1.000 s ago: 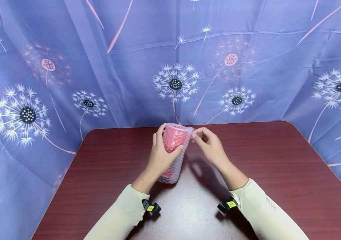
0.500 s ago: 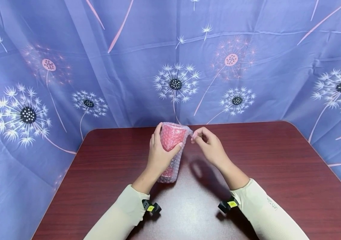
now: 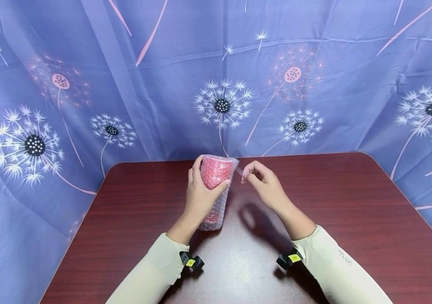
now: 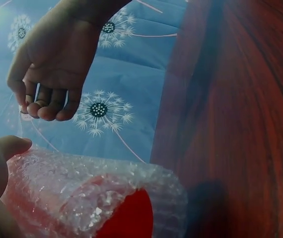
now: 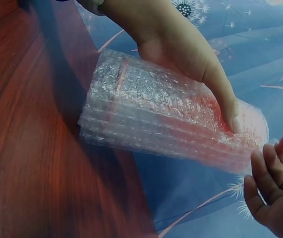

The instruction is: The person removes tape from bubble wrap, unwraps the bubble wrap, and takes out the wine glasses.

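A red object in clear bubble wrap [image 3: 216,171] stands tilted on the table; its exact kind is hidden by the wrap. My left hand [image 3: 200,196] grips it from the left, thumb across the front and fingers round the far side. From the wrap's upper right corner a thin clear strip [image 4: 20,125], which looks like tape, runs to my right hand [image 3: 267,185]. The thumb and forefinger of that hand pinch the strip's end, a short way off the wrap. In the right wrist view the wrap's layered edge [image 5: 131,139] shows along its side.
Beneath is a dark red wooden table [image 3: 132,211] with rounded back corners. A blue cloth with dandelion prints [image 3: 162,105] hangs behind it and along both sides. Each wrist wears a small black camera [image 3: 286,259].
My left hand and the wrapped object have shifted a little to the left. The gap to my right hand has widened, and the clear strip now stretches across it. The right hand has hardly moved.
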Demonstrator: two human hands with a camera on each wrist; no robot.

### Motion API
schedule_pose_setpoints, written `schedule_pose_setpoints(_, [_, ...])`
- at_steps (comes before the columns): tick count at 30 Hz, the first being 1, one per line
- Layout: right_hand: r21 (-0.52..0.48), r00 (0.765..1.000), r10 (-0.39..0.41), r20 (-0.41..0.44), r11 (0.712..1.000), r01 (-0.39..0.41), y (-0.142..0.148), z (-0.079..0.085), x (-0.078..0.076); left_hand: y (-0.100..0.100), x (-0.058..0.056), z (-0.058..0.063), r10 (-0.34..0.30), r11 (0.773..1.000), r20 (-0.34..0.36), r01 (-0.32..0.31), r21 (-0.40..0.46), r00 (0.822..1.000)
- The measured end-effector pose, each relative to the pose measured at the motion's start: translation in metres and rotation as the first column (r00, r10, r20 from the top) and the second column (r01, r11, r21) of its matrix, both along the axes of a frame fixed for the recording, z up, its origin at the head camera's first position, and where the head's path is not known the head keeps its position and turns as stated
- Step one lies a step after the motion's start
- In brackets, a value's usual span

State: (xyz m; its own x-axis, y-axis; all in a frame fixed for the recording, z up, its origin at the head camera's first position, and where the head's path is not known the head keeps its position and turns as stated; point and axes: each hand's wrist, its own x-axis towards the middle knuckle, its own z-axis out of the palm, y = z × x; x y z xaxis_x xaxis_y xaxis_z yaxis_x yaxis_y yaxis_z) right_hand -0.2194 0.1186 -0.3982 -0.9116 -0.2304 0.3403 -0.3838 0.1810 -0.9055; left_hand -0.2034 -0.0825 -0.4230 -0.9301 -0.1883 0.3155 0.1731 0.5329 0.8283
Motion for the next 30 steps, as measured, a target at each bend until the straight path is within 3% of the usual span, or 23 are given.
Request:
schedule_pose_setpoints(7, [-0.012, 0.998, -0.055, 0.032, 0.998, 0.056, 0.0025, -0.0038, -0.004, -0.0019, -0.0003, 0.0005, 0.002, 1.0, -0.023, -0.002, 0.021, 1.0])
schedule_pose_setpoints(14, [-0.066, 0.998, -0.031, 0.052, 0.997, 0.034, 0.0019, -0.0032, -0.0054, -0.0017, 0.0003, 0.0013, -0.011, 1.0, -0.022, 0.012, 0.017, 1.0])
schedule_pose_setpoints(20, [-0.108, 0.993, 0.005, 0.121, 0.994, 0.009, 0.0018, -0.0017, -0.0057, -0.0015, 0.0009, 0.0024, -0.018, 1.0, -0.033, 0.019, 0.015, 0.999])
schedule_pose_setpoints(25, [-0.067, 0.99, -0.009, 0.138, 0.998, 0.019, 0.0032, -0.0015, -0.0071, -0.0017, 0.0013, 0.0031, -0.026, 0.999, -0.033, 0.027, 0.022, 0.999])
schedule_pose_setpoints(30, [0.02, 0.994, -0.078, 0.079, 0.997, 0.077, 0.0052, -0.0014, -0.007, -0.0013, 0.0013, 0.0029, -0.039, 0.999, -0.029, 0.04, 0.026, 0.999])
